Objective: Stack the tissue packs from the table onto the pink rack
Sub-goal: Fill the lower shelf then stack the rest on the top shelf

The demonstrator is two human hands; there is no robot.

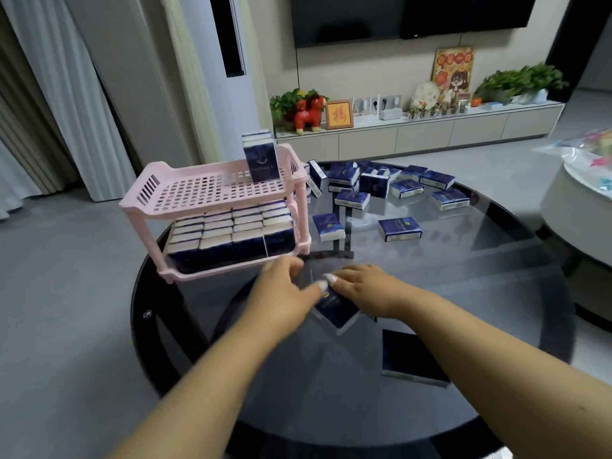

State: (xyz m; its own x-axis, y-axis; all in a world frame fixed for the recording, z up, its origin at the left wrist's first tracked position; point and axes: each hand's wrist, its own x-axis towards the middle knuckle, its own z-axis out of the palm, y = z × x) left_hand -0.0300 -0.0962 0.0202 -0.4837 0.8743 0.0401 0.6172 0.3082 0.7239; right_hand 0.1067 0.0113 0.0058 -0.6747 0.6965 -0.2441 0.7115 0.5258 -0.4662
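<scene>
A pink two-tier rack (212, 190) stands on the left of the round glass table (463, 326). Its lower tier is packed with dark blue tissue packs (231, 236). A few more packs stand upright (260, 157) in the far right corner of the upper tier. Just in front of the rack, my right hand (364, 288) holds one tissue pack (336, 309) by its upper end, palm down. My left hand (286, 288) is beside it with fingers loosely curled and its thumb touching the same pack. The grip itself is blurred.
Several loose tissue packs (400, 228) lie scattered over the far half of the table, and one (410, 359) sits near my right forearm. A white round stool or table (576, 200) stands at the right. A TV cabinet (420, 134) lines the far wall.
</scene>
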